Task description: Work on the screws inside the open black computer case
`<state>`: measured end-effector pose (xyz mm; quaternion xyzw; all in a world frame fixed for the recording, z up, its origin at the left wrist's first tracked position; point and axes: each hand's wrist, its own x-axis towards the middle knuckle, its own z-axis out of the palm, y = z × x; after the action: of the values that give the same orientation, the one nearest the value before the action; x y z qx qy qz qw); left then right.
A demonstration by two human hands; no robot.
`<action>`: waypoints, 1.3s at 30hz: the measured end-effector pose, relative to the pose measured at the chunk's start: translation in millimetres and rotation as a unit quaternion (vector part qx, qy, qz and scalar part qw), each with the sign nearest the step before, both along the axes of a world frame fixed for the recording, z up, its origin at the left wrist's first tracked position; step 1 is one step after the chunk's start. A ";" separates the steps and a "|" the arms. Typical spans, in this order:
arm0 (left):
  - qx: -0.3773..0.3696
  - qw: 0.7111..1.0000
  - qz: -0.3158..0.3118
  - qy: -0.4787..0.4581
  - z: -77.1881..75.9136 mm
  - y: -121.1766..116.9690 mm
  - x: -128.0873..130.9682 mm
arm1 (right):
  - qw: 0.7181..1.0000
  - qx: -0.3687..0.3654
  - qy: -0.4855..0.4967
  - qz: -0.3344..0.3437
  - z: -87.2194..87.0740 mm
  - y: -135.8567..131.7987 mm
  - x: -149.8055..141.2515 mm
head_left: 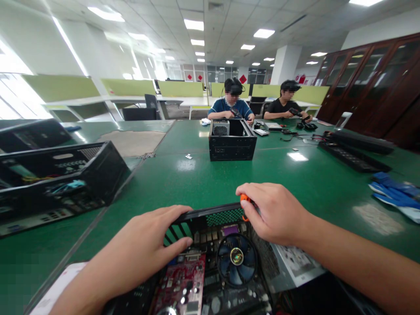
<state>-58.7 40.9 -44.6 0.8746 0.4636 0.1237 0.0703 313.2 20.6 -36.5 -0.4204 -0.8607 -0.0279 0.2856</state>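
Fitted with left grip (151,234) and right grip (278,210), both bare, five-digit human type. At left: broad, smooth back, low rounded knuckles, left thumb (177,249) long and blunt-tipped. At right: smooth back, softly ridged knuckles, right thumb (254,215) rounded at tip. Joined through narrower wrists (306,225) to left forearm (93,273) and right forearm (354,258), both bare, widening gently away from wrists. Nail detail too small to tell.

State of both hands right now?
Left hand: holding the computer case by its far edge.
Right hand: closed around an orange tool.
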 end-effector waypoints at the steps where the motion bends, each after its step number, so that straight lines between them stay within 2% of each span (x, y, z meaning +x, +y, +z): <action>1: -0.002 1.000 -0.001 -0.001 0.4 0.2 0.3 | 1.000 0.000 0.001 0.000 0.4 0.0 -0.3; 10: -0.029 1.000 0.002 0.007 4.9 -0.6 5.3 | 1.000 0.021 0.017 0.016 2.2 -1.7 -1.4; 18: -0.047 0.999 0.010 0.007 5.3 -1.0 6.6 | 0.984 0.047 0.050 0.165 6.3 1.6 -0.9; 23: -0.024 1.000 0.005 -0.003 -0.5 0.8 1.2 | 0.945 0.058 0.133 0.292 4.8 3.3 0.8; 25: -0.023 1.000 0.004 0.000 -2.0 1.3 -0.5 | 0.930 0.045 0.178 0.318 2.6 1.9 -0.3; 32: -0.026 1.000 0.006 0.008 -2.6 0.5 -0.4 | 0.910 0.034 0.222 0.348 -10.3 -6.0 -7.7; 39: -0.028 0.999 0.010 0.013 -0.5 -0.6 1.2 | 0.900 0.017 0.209 0.382 -9.3 -8.9 -10.2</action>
<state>-57.5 40.2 -45.1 0.8693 0.4763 0.0998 0.0869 303.0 11.7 -45.9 -0.0509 -0.8751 0.1567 0.4551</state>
